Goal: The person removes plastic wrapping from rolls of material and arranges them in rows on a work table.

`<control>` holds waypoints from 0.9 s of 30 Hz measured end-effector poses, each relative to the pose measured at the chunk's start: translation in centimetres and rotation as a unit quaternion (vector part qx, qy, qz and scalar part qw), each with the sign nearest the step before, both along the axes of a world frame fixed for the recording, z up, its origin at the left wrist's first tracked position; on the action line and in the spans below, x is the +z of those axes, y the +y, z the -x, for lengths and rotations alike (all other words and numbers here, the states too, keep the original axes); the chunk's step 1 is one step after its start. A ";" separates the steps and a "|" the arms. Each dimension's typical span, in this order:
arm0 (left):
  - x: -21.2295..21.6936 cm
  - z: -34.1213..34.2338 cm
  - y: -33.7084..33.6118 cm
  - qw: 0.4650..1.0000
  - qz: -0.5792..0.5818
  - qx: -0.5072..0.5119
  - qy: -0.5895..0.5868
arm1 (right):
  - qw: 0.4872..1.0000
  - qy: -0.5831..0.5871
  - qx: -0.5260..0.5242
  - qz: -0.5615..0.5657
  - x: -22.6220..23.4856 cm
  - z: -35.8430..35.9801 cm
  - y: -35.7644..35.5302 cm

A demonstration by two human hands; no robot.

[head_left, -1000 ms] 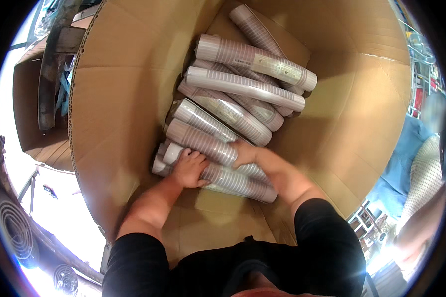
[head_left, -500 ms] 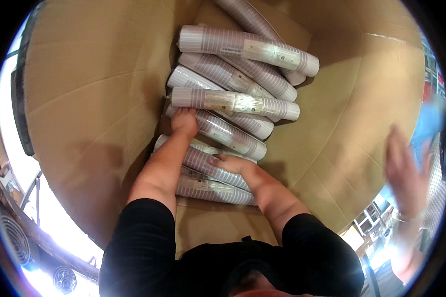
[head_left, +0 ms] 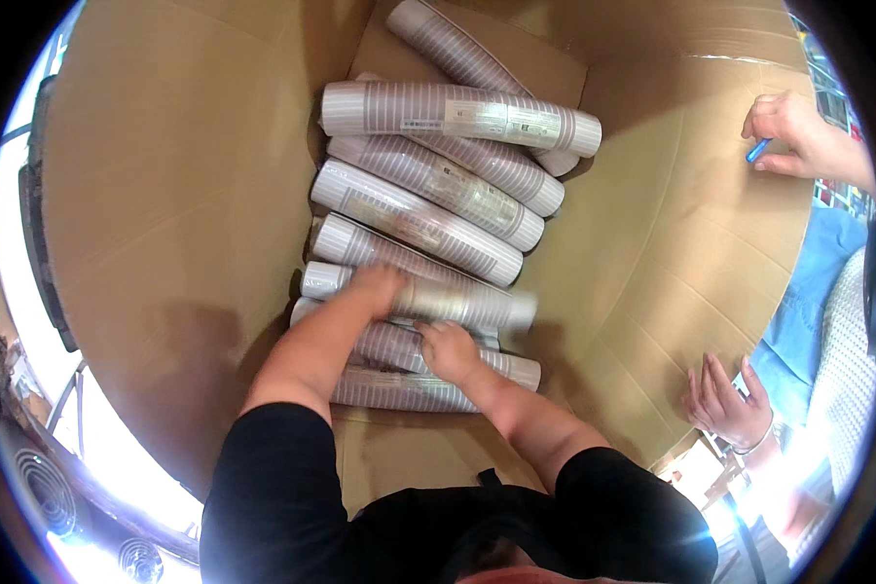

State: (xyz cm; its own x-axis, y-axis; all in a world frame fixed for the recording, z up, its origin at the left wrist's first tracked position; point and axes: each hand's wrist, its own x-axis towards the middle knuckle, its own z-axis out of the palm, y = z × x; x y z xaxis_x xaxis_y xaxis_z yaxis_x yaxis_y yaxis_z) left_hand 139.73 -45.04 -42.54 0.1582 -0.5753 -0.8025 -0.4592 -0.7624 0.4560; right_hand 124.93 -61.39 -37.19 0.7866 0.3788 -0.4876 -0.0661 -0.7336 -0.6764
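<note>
My left hand (head_left: 378,290) is blurred and wraps over the top of a plastic-wrapped striped roll (head_left: 467,304), whose right end is smeared too. Just nearer to me, my right hand (head_left: 448,350) bends its fingers over another striped roll (head_left: 508,368); some of its fingertips are hidden. Below lies one more grey-striped roll (head_left: 399,391). Several similar rolls (head_left: 419,229) in clear wrap, white at the ends with pale labels, are stacked side by side farther away.
A deep cardboard box (head_left: 672,321) surrounds the rolls, its walls curving up on both sides. At the right rim, another person's hand (head_left: 793,136) holds a blue pen (head_left: 757,150); that person's other hand (head_left: 730,404) rests on the box edge lower down.
My left hand has come nearer to me with a roll that lay farther up the stack. My right hand has moved slightly nearer. The other person's hand with the pen has come over the rim.
</note>
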 end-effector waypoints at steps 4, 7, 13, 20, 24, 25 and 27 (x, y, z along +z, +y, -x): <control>-1.1 2.4 1.2 0.996 -0.026 -0.027 0.078 | 0.993 0.037 -0.065 0.093 0.7 -0.3 0.3; -3.5 2.3 0.5 0.938 -0.215 0.007 0.273 | 0.921 0.340 -0.088 0.170 -1.4 -3.3 -0.4; -9.0 5.0 1.0 0.836 -0.293 0.418 0.201 | 0.891 0.427 0.029 0.151 -3.2 -5.2 -0.7; -12.7 9.1 -5.1 0.228 -0.116 0.893 0.370 | 0.893 0.408 0.021 0.186 -3.1 -4.0 -0.2; -12.7 11.8 -7.2 0.698 0.074 0.667 0.249 | 0.902 0.387 0.033 0.190 -3.9 -3.5 -0.5; -12.9 12.0 -7.7 0.506 0.047 0.792 0.339 | 0.904 0.381 0.037 0.192 -4.1 -3.3 -0.6; -13.3 11.8 -8.5 0.064 -0.020 0.883 0.464 | 0.897 0.391 0.070 0.193 -4.1 -3.1 -0.5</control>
State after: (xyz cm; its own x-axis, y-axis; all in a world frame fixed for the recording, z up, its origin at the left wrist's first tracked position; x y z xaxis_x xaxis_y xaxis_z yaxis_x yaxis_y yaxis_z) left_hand 127.93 -53.51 -55.87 -0.1785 -0.3115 -0.9333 0.5695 0.7408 -0.3562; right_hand 128.05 -61.93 -41.26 0.1037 0.1307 -0.9860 -0.2987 -0.9415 -0.1563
